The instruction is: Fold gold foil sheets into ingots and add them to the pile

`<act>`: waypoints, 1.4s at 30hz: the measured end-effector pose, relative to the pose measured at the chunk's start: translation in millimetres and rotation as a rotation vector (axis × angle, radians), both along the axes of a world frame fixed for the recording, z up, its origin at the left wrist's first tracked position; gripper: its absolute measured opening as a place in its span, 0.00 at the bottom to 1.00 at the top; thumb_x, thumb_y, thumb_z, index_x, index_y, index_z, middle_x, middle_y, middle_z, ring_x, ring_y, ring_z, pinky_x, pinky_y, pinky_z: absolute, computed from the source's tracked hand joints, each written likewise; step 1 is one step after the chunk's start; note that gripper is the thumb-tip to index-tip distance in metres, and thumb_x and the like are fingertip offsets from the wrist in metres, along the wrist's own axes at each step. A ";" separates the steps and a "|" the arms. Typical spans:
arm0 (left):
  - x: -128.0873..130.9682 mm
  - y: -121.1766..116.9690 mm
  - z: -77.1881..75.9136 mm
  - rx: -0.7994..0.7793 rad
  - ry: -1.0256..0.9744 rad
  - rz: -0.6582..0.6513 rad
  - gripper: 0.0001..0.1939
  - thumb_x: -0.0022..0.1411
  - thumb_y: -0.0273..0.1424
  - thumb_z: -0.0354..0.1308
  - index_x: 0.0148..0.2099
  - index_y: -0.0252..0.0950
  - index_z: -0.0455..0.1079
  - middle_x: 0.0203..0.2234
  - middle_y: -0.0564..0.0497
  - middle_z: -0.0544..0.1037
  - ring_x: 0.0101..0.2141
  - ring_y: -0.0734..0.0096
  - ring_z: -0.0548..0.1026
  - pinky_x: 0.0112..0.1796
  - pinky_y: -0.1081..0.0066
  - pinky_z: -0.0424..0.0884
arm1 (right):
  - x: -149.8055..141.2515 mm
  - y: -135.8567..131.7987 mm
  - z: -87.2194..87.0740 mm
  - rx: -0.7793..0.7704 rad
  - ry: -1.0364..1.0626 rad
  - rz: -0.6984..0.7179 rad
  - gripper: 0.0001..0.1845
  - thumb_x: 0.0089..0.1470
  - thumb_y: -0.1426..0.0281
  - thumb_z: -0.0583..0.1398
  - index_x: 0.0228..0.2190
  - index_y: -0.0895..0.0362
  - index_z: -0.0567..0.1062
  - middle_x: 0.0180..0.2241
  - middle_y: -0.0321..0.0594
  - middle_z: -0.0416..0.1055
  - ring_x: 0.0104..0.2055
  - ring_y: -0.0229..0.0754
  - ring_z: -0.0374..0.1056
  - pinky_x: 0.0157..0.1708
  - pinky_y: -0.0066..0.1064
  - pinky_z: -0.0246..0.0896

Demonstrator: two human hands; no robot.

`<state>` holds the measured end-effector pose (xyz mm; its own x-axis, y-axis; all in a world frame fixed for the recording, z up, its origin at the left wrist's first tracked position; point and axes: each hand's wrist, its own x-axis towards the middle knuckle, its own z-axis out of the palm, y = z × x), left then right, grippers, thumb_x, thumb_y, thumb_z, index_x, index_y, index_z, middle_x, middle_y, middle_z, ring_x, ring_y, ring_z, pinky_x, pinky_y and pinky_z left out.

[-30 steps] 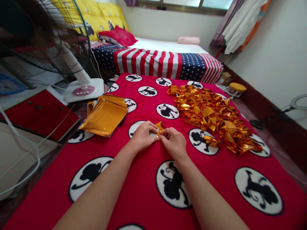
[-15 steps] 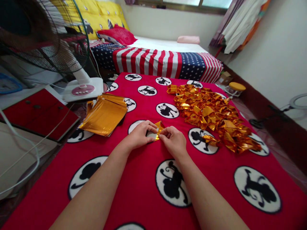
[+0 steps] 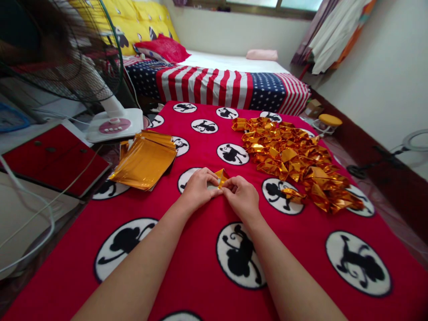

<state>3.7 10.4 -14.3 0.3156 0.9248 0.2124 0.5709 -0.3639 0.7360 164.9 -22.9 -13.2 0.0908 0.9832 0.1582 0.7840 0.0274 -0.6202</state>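
Note:
Between my two hands is a small sheet of gold foil paper [image 3: 222, 175], partly folded, with a pale side showing. My left hand [image 3: 199, 189] grips its left part, thumb at the near edge and fingers over the far side. My right hand [image 3: 241, 195] pinches the right near edge between thumb and forefinger. The two thumbs nearly meet, and they hide much of the paper. To the left lies a stack of flat gold foil sheets [image 3: 146, 158]. On the right a heap of folded gold foil pieces [image 3: 290, 154] spreads across the cloth.
A red cloth [image 3: 187, 276] with monkey prints covers the table. One folded foil piece [image 3: 293, 195] lies at the heap's near left. At the left stand a fan [image 3: 115, 120] and a red-topped box [image 3: 50, 151]. Beyond the table is a bed [image 3: 214, 84].
My left hand has moved slightly right along the paper, its thumb now close to my right thumb. Less of the paper shows. My right hand stays almost in place.

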 end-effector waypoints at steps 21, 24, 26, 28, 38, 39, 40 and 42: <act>0.0 0.1 -4.0 0.058 0.090 -0.033 0.10 0.48 0.27 0.70 0.34 0.37 0.76 0.37 0.50 0.77 0.40 0.64 0.73 0.45 0.63 0.68 | 14.3 8.3 -4.1 -0.046 0.109 0.108 0.03 0.47 0.72 0.64 0.27 0.53 0.79 0.26 0.32 0.74 0.27 0.36 0.66 0.27 0.27 0.53; -1.1 0.5 -4.0 0.057 0.071 -0.041 0.10 0.48 0.27 0.70 0.34 0.36 0.75 0.36 0.50 0.77 0.40 0.64 0.74 0.44 0.64 0.68 | 9.5 5.3 -1.1 -0.049 0.056 0.065 0.02 0.48 0.70 0.64 0.27 0.52 0.78 0.27 0.31 0.75 0.28 0.36 0.67 0.27 0.27 0.53; -1.5 0.9 -4.3 0.060 0.062 -0.046 0.10 0.48 0.27 0.71 0.34 0.36 0.75 0.36 0.50 0.77 0.40 0.64 0.74 0.44 0.64 0.68 | 6.5 3.5 0.3 -0.052 0.023 0.037 0.01 0.49 0.69 0.64 0.28 0.52 0.78 0.28 0.31 0.74 0.29 0.36 0.67 0.27 0.27 0.52; -1.8 1.1 -4.4 0.060 0.055 -0.051 0.10 0.47 0.27 0.71 0.34 0.36 0.75 0.36 0.50 0.77 0.40 0.64 0.74 0.44 0.64 0.68 | 3.8 1.9 1.1 -0.043 -0.012 0.021 0.02 0.50 0.67 0.64 0.28 0.51 0.78 0.30 0.32 0.74 0.30 0.36 0.68 0.27 0.28 0.51; -1.3 0.3 -2.6 0.046 0.014 -0.057 0.09 0.47 0.26 0.70 0.32 0.37 0.75 0.35 0.50 0.77 0.39 0.65 0.74 0.44 0.64 0.69 | -1.9 -1.1 -2.5 0.033 -0.039 0.023 0.03 0.51 0.69 0.63 0.27 0.52 0.77 0.30 0.32 0.72 0.31 0.37 0.67 0.26 0.28 0.49; -1.3 0.3 -2.4 0.044 0.013 -0.057 0.09 0.47 0.26 0.70 0.32 0.37 0.75 0.35 0.50 0.77 0.39 0.65 0.74 0.44 0.64 0.69 | -2.3 -1.2 -2.9 0.040 -0.040 0.022 0.03 0.51 0.69 0.63 0.26 0.52 0.77 0.30 0.32 0.72 0.31 0.37 0.67 0.26 0.28 0.49; -1.3 0.3 -2.2 0.041 0.015 -0.056 0.08 0.47 0.26 0.70 0.32 0.37 0.75 0.35 0.51 0.77 0.39 0.65 0.74 0.44 0.64 0.69 | -2.8 -1.2 -3.1 0.044 -0.043 0.022 0.03 0.51 0.69 0.63 0.26 0.52 0.77 0.30 0.33 0.72 0.31 0.37 0.67 0.26 0.28 0.49; -1.0 0.2 -1.3 0.041 0.024 -0.056 0.09 0.47 0.26 0.70 0.32 0.37 0.75 0.35 0.51 0.77 0.39 0.65 0.74 0.43 0.64 0.69 | -3.7 -1.1 -3.0 0.043 -0.054 0.021 0.03 0.51 0.69 0.63 0.26 0.52 0.77 0.30 0.33 0.72 0.31 0.38 0.67 0.27 0.29 0.49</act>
